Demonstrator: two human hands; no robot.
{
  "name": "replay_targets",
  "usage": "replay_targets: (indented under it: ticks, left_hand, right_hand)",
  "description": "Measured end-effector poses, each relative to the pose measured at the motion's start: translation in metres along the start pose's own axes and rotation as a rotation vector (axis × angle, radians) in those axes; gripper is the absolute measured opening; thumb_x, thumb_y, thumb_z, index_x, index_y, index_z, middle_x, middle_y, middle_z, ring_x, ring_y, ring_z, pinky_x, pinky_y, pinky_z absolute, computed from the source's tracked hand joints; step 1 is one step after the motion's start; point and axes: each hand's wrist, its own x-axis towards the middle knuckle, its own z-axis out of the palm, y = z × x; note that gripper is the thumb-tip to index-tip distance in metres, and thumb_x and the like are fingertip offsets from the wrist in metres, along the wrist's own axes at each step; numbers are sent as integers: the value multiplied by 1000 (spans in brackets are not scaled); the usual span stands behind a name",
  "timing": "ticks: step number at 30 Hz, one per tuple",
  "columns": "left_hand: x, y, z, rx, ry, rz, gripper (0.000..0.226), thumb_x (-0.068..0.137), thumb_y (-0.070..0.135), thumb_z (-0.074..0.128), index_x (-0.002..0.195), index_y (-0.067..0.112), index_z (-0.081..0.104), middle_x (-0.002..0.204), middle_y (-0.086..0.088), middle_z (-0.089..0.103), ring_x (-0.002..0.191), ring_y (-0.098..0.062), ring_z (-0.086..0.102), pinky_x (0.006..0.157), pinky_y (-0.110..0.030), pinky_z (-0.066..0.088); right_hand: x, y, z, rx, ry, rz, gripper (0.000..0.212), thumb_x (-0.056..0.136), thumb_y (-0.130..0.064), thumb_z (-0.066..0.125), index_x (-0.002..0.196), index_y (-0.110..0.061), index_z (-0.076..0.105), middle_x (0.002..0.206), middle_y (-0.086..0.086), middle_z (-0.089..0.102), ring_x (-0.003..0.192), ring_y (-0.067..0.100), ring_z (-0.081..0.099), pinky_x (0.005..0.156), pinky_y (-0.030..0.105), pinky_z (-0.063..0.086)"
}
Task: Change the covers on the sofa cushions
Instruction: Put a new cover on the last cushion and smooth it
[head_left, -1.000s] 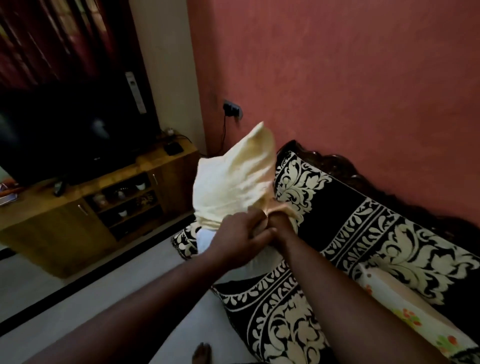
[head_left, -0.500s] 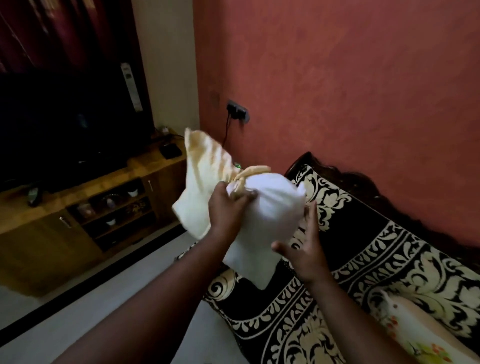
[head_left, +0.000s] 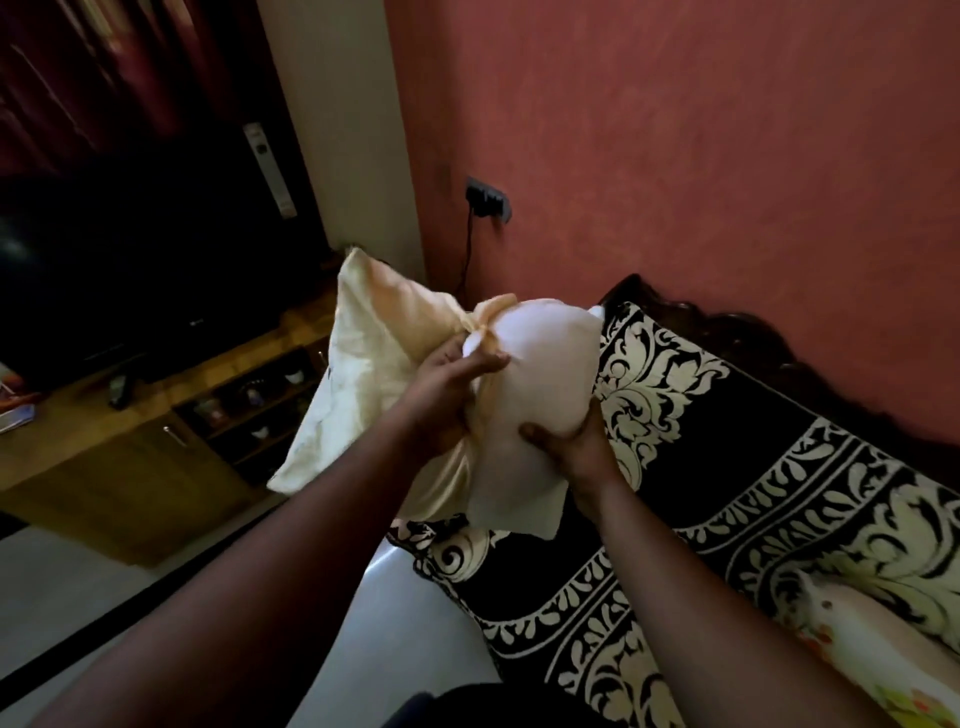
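A white cushion (head_left: 535, 395) bulges halfway out of its cream cover (head_left: 374, 395), held above the sofa's (head_left: 727, 467) left end. The left hand (head_left: 447, 384) grips the bunched cover; the right hand (head_left: 576, 441) cups the cushion from below, fingers curled around it.

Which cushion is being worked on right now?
The white cushion held up in both hands, its cream cover half off. The floral cushion lies untouched on the sofa.

We see a cream cloth cover (head_left: 363, 384) with a faint satin sheen, a matt white cloth cushion (head_left: 535, 395), patterned woven sofa fabric (head_left: 727, 467), a lacquered wooden cabinet (head_left: 104, 467) far left, and a rough-textured painted wall (head_left: 727, 156).
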Motion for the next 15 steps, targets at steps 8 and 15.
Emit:
replay_targets:
  ticks: [8, 15]
  left_hand:
    - [-3, -35, -25, 666, 326, -4, 38, 65, 25, 63, 100, 14, 55, 104, -23, 61, 88, -25, 58, 82, -61, 54]
    - [16, -15, -6, 750, 227, 147, 43, 69, 33, 73, 106, 19, 58, 99, -15, 64, 85, -20, 57, 76, -44, 50]
  right_hand:
    - [-6, 2, 3, -418, 79, 0, 96, 42, -72, 90, 117, -17, 68, 114, 4, 72, 105, 22, 67, 90, 38, 57]
    - [-11, -18, 11, -165, 128, -151, 107, 42, -49, 96, 135, -18, 53, 127, 0, 66, 118, 17, 62, 102, 33, 50]
